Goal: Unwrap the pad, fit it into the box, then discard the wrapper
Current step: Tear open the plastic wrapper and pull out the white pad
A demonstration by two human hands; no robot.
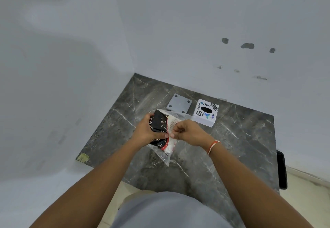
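Note:
Over the dark marble counter I hold a black, red and white patterned pad inside a clear plastic wrapper. My left hand grips the pad's black side from the left. My right hand pinches the wrapper's edge at the pad's right side, thumb and fingers closed on the plastic. Behind my hands stands a white box with stickers and a dark oval hole on top. Its grey square lid or base, with dark dots at the corners, lies just left of it.
White walls close the counter at the left and behind. A small yellowish patch marks the counter's front left corner. A black object hangs off the counter's right edge. Light floor shows below.

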